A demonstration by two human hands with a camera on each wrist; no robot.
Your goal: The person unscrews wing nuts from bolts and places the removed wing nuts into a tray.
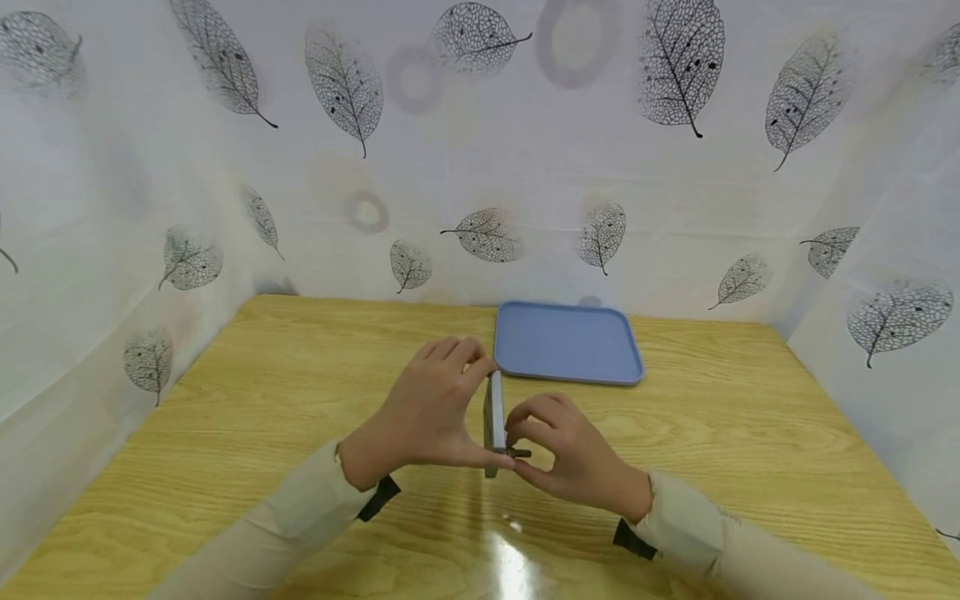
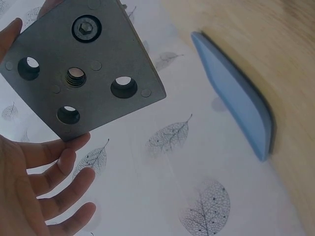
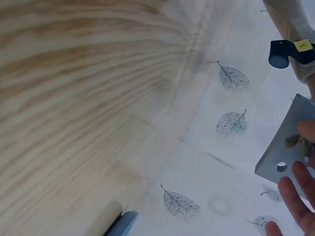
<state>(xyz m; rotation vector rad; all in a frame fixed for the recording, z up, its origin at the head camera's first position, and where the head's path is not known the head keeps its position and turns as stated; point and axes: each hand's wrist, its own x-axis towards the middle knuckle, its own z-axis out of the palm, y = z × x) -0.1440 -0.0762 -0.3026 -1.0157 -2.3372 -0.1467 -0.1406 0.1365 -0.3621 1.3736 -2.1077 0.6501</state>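
The plate (image 1: 495, 421) is held up over the table (image 1: 322, 367), on edge, between the two hands. It looks like metal, so it should be stiff, heavy for its size and hard to damage, though its smooth faces may slip under dry fingers. The safest hold is probably across opposite edges, away from the holes. The left hand (image 1: 438, 404), at nine o'clock of the plate, does just that: its thumb is below and its fingertips above, spread the plate's width, with the spare fingers fanned loose. In the left wrist view a socket bolt (image 2: 85, 28) sits recessed at twelve o'clock on the face, a threaded hole at the centre and plain holes near three, six and nine.

The right hand (image 1: 566, 450), at about four o'clock, has its fingers curled nearly closed and appears to pinch a small fitting (image 1: 521, 453) on the other face. The fitting seems rigid, but its small size calls for fingertips.

The tray (image 1: 566, 342) lies between one and two o'clock of the plate, with leaf-printed cloth (image 1: 292, 200) behind. The right fingers crowd the fitting and hide part of it; whether it is seated cannot be told.
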